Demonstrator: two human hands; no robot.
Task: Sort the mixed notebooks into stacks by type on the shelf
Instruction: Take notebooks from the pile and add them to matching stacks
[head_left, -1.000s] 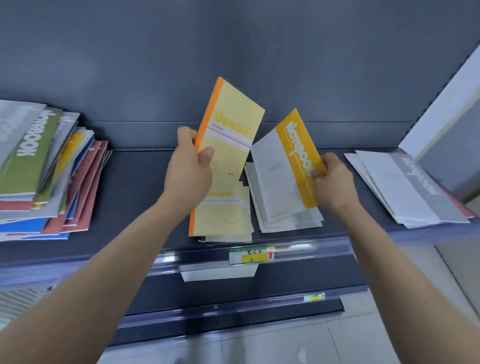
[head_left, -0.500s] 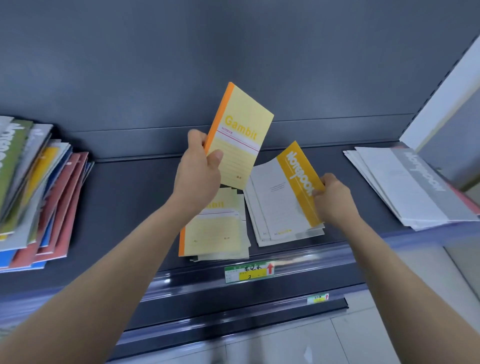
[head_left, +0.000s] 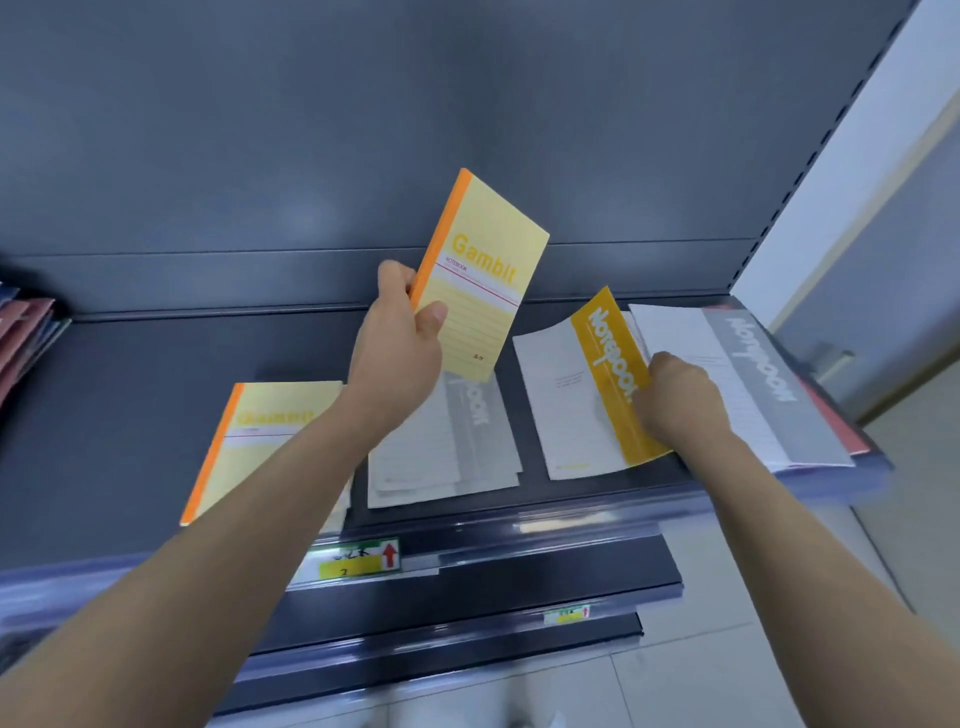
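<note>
Yellow Gambit notebook (head_left: 483, 280) was gripped aloft by left hand (head_left: 400, 358); right hand (head_left: 675, 400) pinched orange-band Notebook (head_left: 571, 400) low over shelf (head_left: 130, 395), probably mid-placement. Next move needed: Gambit squared onto Gambit stack (head_left: 270, 415).

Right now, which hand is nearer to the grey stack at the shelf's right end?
Right. The right hand, gripping the orange notebook, is right beside the grey stack; the left hand holds the Gambit notebook up, farther left.
</note>
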